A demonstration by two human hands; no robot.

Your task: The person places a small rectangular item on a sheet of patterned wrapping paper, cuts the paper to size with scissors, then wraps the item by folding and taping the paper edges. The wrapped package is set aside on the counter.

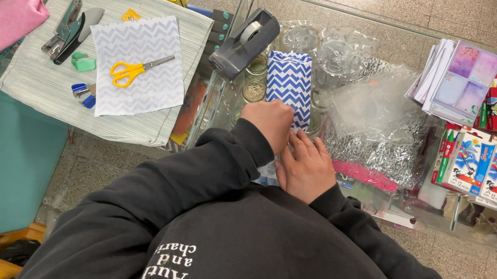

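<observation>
I am pressing both hands onto the near end of a blue-and-white chevron paper bag (291, 80) lying on the glass counter (228, 98), just right of the grey tape dispenser (244, 43). My left hand (270, 122) is curling into a loose fist on the bag's near edge; my right hand (306, 167) is lying flatter beside it, fingers bent and pinching something pale, probably the folded flap, though my knuckles are hiding it. The bag is looking light, thin and easily creased, so I am judging the folded near edge the best place to grip, gently. Clear cellophane (375, 117) is crinkling to the right; yellow scissors (133, 69) are resting far left.
</observation>
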